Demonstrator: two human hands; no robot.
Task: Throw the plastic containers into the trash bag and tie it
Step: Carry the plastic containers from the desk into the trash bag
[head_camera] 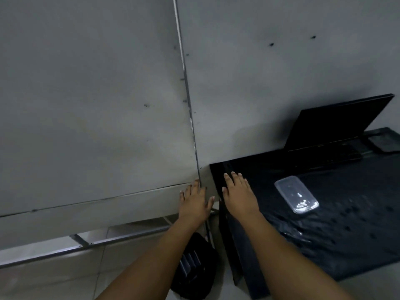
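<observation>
A clear plastic container [297, 194] with a lid lies flat on the black-covered table [346, 224], right of my hands. My right hand [238, 192] is stretched out palm down over the table's far left corner, fingers apart, holding nothing. My left hand [194, 201] is stretched out beside it, past the table's left edge and in front of the grey wall, fingers spread and empty. A black bag [194, 269] with clear containers showing in its mouth sits on the floor below my left forearm, beside the table.
A grey wall [97, 105] with a vertical metal strip [190, 109] fills the left and top. An open black laptop [333, 131] stands at the table's back, a dark flat object [383, 144] right of it. A metal rail [86, 245] runs above the tiled floor.
</observation>
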